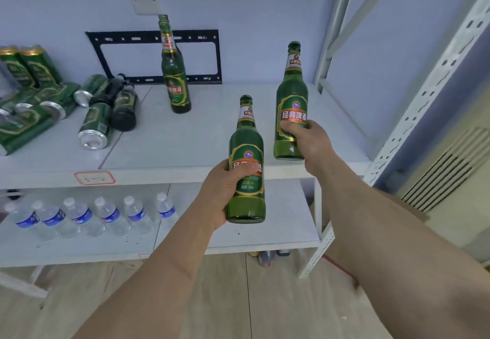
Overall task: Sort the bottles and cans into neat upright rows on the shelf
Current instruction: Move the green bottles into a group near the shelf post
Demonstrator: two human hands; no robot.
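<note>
While both hands gripped upright green glass beer bottles, fingers were clamped round labels. L hand [225, 193] held one bottle [246, 163] in front of the white shelf board [185, 137]; R hand [305, 140] set another [291, 105] at its front edge, prob. starting a row.

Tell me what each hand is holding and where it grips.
Left hand holds a green beer bottle around its labelled body. Right hand holds another green bottle, also around the body.

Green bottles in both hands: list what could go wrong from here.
1. The right hand holds its green bottle near the upper shelf's front edge; set down there, it could tip off.
2. The left hand holds its bottle in front of that edge, so it might knock the edge going in.
3. Loose cans lie on their sides at the left and could roll off.
</note>
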